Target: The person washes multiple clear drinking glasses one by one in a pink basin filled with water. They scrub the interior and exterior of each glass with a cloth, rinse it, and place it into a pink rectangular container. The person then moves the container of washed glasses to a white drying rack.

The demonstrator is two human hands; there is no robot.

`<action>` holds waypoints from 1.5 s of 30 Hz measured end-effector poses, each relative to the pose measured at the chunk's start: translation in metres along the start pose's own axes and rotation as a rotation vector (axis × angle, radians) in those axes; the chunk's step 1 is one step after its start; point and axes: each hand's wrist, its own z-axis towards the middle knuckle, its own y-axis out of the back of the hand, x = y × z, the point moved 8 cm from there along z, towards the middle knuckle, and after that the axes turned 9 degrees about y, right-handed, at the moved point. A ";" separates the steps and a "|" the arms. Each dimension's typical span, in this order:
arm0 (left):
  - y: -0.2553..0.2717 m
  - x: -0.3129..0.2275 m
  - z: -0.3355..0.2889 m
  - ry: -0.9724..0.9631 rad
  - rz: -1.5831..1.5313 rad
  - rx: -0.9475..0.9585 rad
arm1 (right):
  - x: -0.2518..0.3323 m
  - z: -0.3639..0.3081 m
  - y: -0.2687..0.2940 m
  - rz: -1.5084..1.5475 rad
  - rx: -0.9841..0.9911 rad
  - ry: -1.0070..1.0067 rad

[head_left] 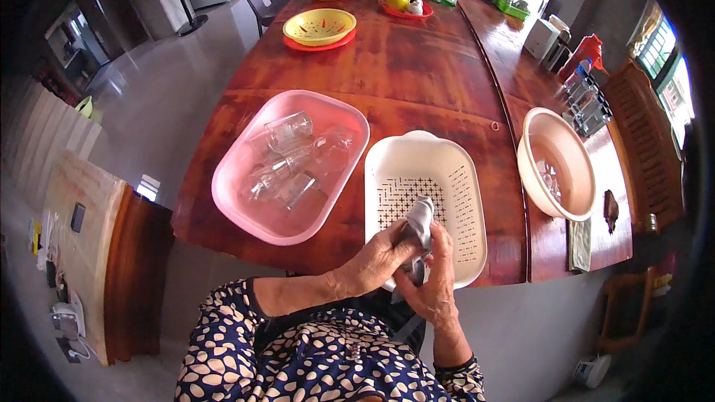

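Note:
Both hands are closed together over the near part of a cream perforated basket (468, 201). My left hand (376, 257) grips a bunched grey cloth (421, 216) from the left. On its other side, my right hand (434, 283) has its fingers wrapped round the same cloth, one end of which sticks up above them. Whether something is inside the cloth is hidden by the fingers. To the left stands a pink basin (231, 197) with several clear drinking glasses (289, 132) lying in water. No glass shows in the visible part of the basket.
At the right, a peach basin (557, 123) holds clear glassware; a folded cloth (580, 244) lies by it, and upright glasses (588, 108) stand behind. Farther up the wooden table (417, 74) are a yellow colander (320, 26) and a red plate with cups (406, 7).

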 end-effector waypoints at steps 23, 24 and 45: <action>0.270 0.074 -0.124 0.027 -0.731 -0.857 | -0.135 -0.040 0.083 0.331 -0.161 -0.633; 0.273 0.073 -0.126 -0.014 -0.697 -0.823 | -0.132 -0.040 0.086 0.348 -0.197 -0.627; 0.140 0.076 -0.076 -0.020 -0.755 -0.698 | -0.080 -0.052 0.169 0.372 -0.598 -0.544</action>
